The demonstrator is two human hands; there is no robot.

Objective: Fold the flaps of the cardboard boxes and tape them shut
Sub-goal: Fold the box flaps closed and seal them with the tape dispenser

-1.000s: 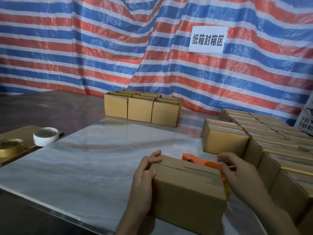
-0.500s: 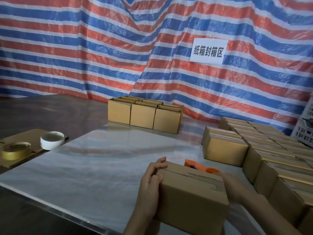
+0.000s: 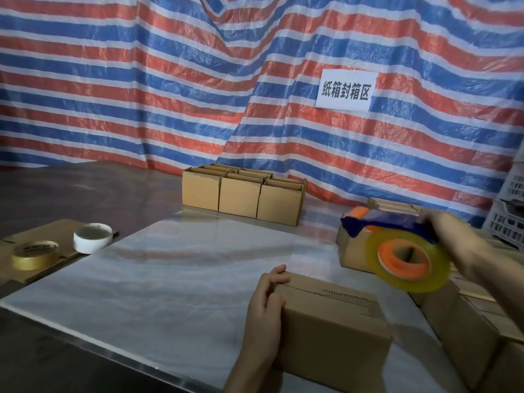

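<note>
The box sits at about 5 o'clock on the pale surface, its flaps folded down and the seam across the top showing no tape that I can make out. The left hand grips the box's 9 o'clock end, fingertips curled over the top edge. The right hand, blurred, is wrapped round a tape dispenser, held in the air at 3 o'clock, clear of the box. The main risk is probably the flaps springing up. Only one end is pinned, so the 3 o'clock end may gape as the tape lands and seal crooked or wrinkled. The surface looks slick, so a firm pull on the tape could drag the box toward the sealed boxes packed close at 4 o'clock unless the left hand bears down. If the tape starts off the seam's line, it will likely leave a gap. The left fingertips also lie near the tape's likely path and the cutter.
</note>
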